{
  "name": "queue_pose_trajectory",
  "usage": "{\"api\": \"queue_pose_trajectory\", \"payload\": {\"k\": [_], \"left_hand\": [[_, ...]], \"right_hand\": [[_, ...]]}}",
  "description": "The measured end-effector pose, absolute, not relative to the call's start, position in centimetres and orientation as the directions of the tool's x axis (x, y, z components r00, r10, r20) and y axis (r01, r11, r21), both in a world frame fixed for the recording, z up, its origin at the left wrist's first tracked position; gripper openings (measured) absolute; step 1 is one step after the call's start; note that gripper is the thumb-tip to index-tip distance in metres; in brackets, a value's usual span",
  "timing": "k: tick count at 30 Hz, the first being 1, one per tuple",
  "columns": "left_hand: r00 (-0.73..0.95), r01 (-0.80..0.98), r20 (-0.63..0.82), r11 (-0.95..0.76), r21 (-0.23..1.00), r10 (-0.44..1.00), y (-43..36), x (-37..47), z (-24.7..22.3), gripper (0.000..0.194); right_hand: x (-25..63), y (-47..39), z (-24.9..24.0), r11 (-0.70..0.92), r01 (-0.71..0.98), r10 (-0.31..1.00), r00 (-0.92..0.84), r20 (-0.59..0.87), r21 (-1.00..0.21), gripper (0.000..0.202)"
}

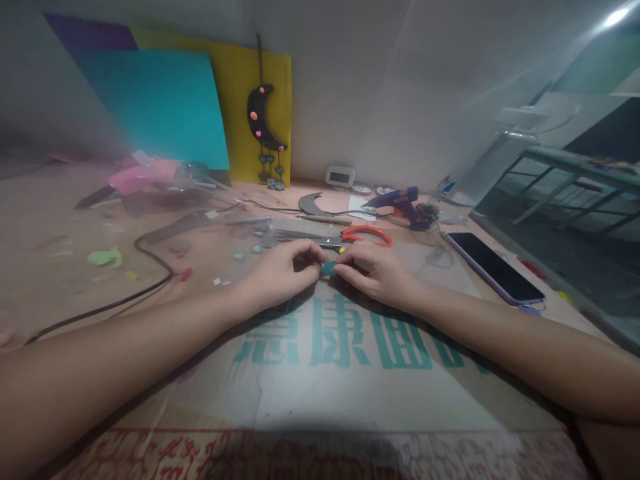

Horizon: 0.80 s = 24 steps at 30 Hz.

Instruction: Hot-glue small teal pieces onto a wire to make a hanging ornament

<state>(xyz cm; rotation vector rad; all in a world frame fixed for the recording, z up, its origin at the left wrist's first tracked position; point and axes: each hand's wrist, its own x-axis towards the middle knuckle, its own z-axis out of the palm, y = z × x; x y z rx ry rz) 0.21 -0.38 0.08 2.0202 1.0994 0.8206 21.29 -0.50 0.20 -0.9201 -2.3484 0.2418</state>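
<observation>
A small teal piece (329, 269) is held between my two hands over the covered table. My left hand (287, 268) pinches its left side with thumb and fingers. From the other side my right hand (373, 270) grips it the same way. Scissors with orange handles (367, 235) lie just behind my hands, with a small yellow bit beside them. Little teal pieces (239, 256) are scattered left of the scissors. The exact shape of the held piece is partly hidden by my fingertips.
A phone (495, 268) lies at the right; a glue gun (403, 203), grey crescent (311, 203) and white timer (340, 176) stand or lie behind. A dark cable (107, 305) crosses the left side. A decorated moon (260, 120) hangs before a yellow sheet (240, 80).
</observation>
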Motion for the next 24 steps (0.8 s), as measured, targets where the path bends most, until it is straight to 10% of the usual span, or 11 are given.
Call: {"api": "queue_pose_trajectory", "payload": {"k": [24], "left_hand": [[0.313,0.368,0.229,-0.34,0.865,0.922,-0.63,0.0,0.25,0.027]], "right_hand": [[21.28,-0.48,0.23,0.7,0.583,0.711,-0.523,0.47,-0.412,0.016]]}}
